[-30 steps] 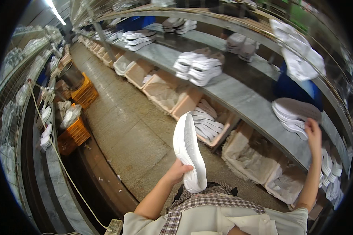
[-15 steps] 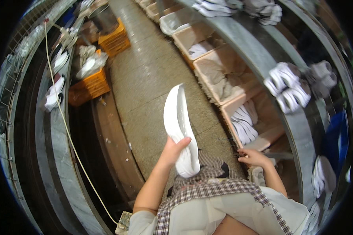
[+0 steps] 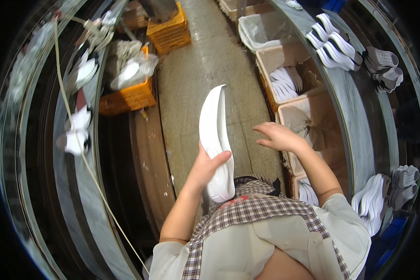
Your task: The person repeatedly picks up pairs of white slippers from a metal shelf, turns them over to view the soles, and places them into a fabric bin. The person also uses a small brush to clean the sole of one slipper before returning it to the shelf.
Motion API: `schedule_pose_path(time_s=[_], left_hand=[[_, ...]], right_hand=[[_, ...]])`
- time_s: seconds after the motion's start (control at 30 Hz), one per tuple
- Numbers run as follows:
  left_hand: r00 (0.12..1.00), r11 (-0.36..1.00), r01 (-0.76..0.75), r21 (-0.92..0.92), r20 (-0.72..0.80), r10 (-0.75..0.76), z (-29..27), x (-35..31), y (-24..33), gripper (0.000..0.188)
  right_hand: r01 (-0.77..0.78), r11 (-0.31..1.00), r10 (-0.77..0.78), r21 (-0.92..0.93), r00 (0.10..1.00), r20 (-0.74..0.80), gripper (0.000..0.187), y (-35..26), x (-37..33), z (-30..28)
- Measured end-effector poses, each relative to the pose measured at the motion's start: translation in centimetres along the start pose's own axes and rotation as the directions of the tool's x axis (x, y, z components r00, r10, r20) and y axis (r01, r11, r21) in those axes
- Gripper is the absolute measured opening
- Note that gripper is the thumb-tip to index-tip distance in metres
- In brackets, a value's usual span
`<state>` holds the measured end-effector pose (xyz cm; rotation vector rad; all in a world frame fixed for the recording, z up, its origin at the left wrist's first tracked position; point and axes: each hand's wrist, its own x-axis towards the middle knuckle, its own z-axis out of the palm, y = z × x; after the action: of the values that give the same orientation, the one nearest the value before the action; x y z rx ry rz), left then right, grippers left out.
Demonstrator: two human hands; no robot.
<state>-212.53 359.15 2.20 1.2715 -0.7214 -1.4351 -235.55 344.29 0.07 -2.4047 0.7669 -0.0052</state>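
A long white shoe sole point(image 3: 213, 121) with raised side walls stands nearly upright in front of me. My left hand point(image 3: 204, 167) is closed around its lower half, thumb across the front. Whether a second sole is stacked behind it, I cannot tell. To the right, apart from the sole, my right hand point(image 3: 281, 137) hangs in the air with its fingers stretched out and nothing in them. It is close to the rim of a pale lined bin point(image 3: 284, 116).
Another bin point(image 3: 266, 77) farther along the right holds white and grey soles. Above the bins, a curved grey shelf point(image 3: 354, 126) carries stacked soles point(image 3: 333, 44). Orange crates point(image 3: 137, 98) line the walkway's left side. A pale cord point(image 3: 98, 186) runs along the left rack.
My right hand has moved up and leftward from the bin's edge, and its fingers have straightened. The bins and crates sit lower and farther right in view. My left hand keeps the sole.
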Motion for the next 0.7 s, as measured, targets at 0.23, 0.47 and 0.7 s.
schedule_pose_path(time_s=[0.23, 0.47, 0.7], left_hand=[[0.994, 0.995, 0.07, -0.076, -0.075, -0.076, -7.1, 18.4, 4.8, 0.048], [0.976, 0.988, 0.047, -0.145, 0.217, -0.015, -12.1, 34.9, 10.8, 0.056], [0.943, 0.962, 0.219, 0.163, 0.219, -0.252, -6.3, 56.7, 14.2, 0.08]], right_hand=[[-0.255, 0.943, 0.286, 0.214, 0.949, -0.129, 0.039, 6.4, 14.6, -7.2], [-0.326, 0.841, 0.523, 0.432, 0.696, -0.493, 0.031, 16.2, 22.8, -13.5], [-0.423, 0.824, 0.555, 0.377, 0.469, -0.687, 0.027, 30.3, 31.2, -23.7]])
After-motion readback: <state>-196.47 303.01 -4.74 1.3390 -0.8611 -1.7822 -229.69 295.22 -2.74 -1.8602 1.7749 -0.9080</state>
